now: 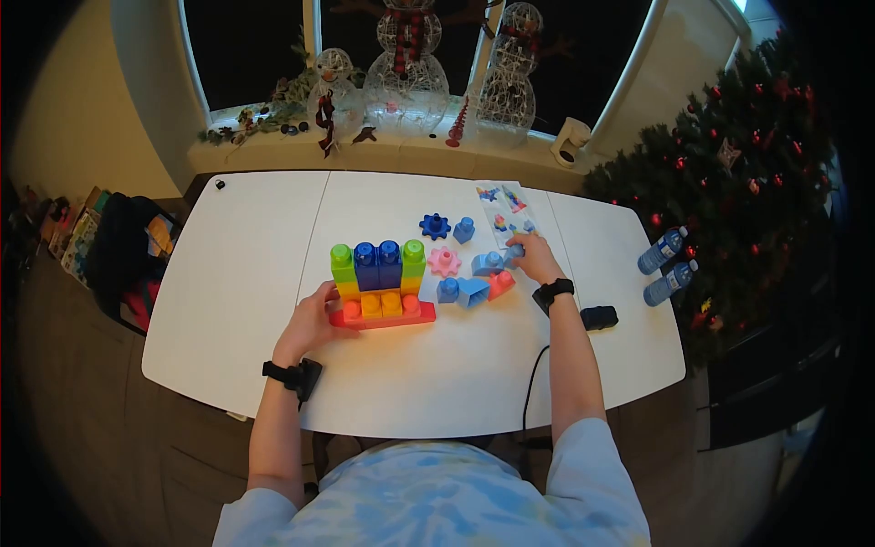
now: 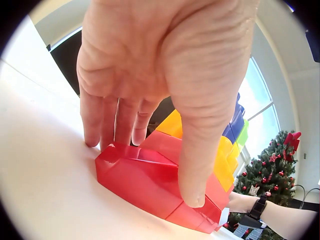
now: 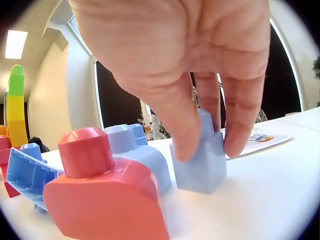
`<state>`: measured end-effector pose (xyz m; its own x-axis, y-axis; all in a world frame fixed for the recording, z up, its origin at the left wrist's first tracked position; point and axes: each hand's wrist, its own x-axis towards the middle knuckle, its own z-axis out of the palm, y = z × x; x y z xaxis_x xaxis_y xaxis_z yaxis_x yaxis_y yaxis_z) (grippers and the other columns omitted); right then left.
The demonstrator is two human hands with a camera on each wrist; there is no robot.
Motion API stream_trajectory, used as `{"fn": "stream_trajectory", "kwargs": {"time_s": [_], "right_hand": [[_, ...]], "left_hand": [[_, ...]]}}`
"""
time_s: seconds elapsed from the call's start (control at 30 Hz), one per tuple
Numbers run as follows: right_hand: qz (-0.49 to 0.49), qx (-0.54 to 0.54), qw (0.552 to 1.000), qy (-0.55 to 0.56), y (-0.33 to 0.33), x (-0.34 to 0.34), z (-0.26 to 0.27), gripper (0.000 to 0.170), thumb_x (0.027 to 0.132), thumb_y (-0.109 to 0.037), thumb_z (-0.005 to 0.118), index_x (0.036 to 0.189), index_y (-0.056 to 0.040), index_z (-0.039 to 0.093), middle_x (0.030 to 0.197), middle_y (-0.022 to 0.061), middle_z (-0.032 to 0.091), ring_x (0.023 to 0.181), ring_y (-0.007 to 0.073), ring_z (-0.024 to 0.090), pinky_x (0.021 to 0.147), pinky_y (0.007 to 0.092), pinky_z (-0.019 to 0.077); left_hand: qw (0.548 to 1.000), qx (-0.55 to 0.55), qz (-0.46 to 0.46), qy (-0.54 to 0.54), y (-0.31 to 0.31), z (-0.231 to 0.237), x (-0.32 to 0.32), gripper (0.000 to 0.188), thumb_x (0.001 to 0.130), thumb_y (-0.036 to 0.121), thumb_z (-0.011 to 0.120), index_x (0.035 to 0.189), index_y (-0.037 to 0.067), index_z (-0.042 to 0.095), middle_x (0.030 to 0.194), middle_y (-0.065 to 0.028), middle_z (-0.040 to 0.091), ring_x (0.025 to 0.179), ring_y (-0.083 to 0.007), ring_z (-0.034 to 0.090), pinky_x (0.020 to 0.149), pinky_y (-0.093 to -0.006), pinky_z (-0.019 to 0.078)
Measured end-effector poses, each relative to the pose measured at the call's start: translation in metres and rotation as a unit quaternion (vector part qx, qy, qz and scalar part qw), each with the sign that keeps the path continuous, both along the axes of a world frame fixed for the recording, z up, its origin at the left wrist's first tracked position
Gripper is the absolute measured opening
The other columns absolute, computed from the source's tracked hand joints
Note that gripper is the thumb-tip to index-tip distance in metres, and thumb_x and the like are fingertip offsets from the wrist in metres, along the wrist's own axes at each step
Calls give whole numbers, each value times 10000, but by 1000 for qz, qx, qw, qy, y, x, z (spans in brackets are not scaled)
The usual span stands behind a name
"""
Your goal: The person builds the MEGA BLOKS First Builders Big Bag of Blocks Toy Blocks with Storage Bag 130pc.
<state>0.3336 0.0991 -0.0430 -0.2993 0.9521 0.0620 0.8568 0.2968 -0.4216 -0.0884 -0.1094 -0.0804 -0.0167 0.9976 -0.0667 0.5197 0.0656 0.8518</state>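
A toy building-block structure (image 1: 381, 303) stands on the table, with a red base, orange and yellow blocks above it, and green and dark blue blocks on top. My left hand (image 1: 313, 321) holds the left end of its red base (image 2: 135, 175), the thumb on the near side and the fingers on the far side. Over at the right, my right hand (image 1: 538, 260) pinches a small light blue block (image 3: 202, 165) between thumb and fingers, close over the tabletop. Beside that block lie a red rounded block (image 3: 105, 200) and a light blue arched block (image 1: 487, 264).
Behind are a dark blue gear-shaped piece (image 1: 436, 226), a pink one (image 1: 445, 262) and another blue block (image 1: 464, 230). A picture sheet (image 1: 524, 219) lies past my right hand. Two water bottles (image 1: 663, 251) and a black device (image 1: 599, 317) are to the right.
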Motion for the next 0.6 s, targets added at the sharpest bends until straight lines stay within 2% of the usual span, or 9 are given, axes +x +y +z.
{"fn": "stream_trajectory", "kwargs": {"time_s": [0.1, 0.17, 0.2, 0.23, 0.3, 0.33, 0.37, 0.43, 0.6], "right_hand": [[20, -13, 999, -39, -11, 2, 11, 433, 709, 50, 819, 1123, -65, 763, 1207, 184, 730, 1186, 365, 658, 1020, 422, 544], [-3, -29, 995, -93, -18, 10, 15, 431, 689, 15, 846, 1105, -57, 756, 1117, 197, 741, 1126, 366, 682, 989, 422, 556], [-16, 27, 997, -73, -20, 16, 10, 417, 682, -9, 858, 1080, -42, 736, 993, 180, 748, 1004, 357, 711, 900, 398, 573], [-15, 26, 997, -75, -29, 12, 22, 417, 682, -9, 858, 1080, -42, 736, 993, 180, 748, 1004, 357, 711, 900, 398, 573], [7, -41, 999, 16, -63, -5, 70, 377, 695, -18, 854, 1041, -32, 705, 933, 148, 744, 911, 343, 715, 821, 389, 570], [76, -52, 994, 59, -76, -8, 76, 340, 706, -34, 852, 997, -26, 676, 881, 138, 728, 856, 329, 706, 772, 385, 559], [76, -54, 994, 59, -89, -15, 80, 340, 706, -34, 852, 997, -26, 676, 881, 138, 728, 856, 329, 706, 772, 385, 559], [174, -61, 982, 39, -111, -33, 80, 323, 719, -43, 846, 986, -22, 666, 894, 143, 725, 853, 326, 708, 783, 391, 564], [217, -82, 972, 40, -136, -53, 33, 307, 747, -56, 838, 1011, -30, 684, 975, 128, 719, 955, 314, 690, 856, 397, 554]], "left_hand": [[999, 25, 2, -22, 1, -7, -2, 857, 680, 62, 966, 1425, 42, 543, 1360, -101, 681, 1223, -252, 667, 1102, -382, 523], [998, 48, 7, -45, 0, -8, -1, 812, 677, 179, 982, 1366, 25, 579, 1256, -139, 736, 1162, -272, 715, 1014, -375, 555], [998, 48, 8, -46, 0, -7, -1, 812, 677, 179, 982, 1366, 25, 579, 1256, -139, 736, 1162, -272, 715, 1014, -375, 555], [998, 35, 10, -53, -2, -2, 1, 770, 689, 179, 978, 1341, 21, 600, 1238, -131, 742, 1147, -261, 717, 1012, -367, 553], [998, 19, 14, -62, -3, 1, 2, 729, 700, 178, 973, 1317, 17, 621, 1220, -122, 748, 1132, -250, 720, 1009, -359, 551], [998, 7, 16, -59, -3, 2, 2, 730, 704, 127, 968, 1338, 23, 621, 1248, -88, 734, 1145, -226, 696, 1050, -361, 529], [998, -5, 18, -55, -2, 2, 2, 737, 707, 75, 963, 1359, 29, 622, 1275, -55, 721, 1158, -202, 672, 1091, -362, 508], [998, -1, 15, -60, -2, 2, 2, 725, 712, 78, 960, 1354, 29, 626, 1275, -54, 721, 1155, -201, 671, 1092, -364, 508], [998, 3, 16, -56, -3, 3, 3, 731, 722, 77, 955, 1369, 35, 616, 1292, -53, 714, 1159, -193, 668, 1089, -363, 511]]}}
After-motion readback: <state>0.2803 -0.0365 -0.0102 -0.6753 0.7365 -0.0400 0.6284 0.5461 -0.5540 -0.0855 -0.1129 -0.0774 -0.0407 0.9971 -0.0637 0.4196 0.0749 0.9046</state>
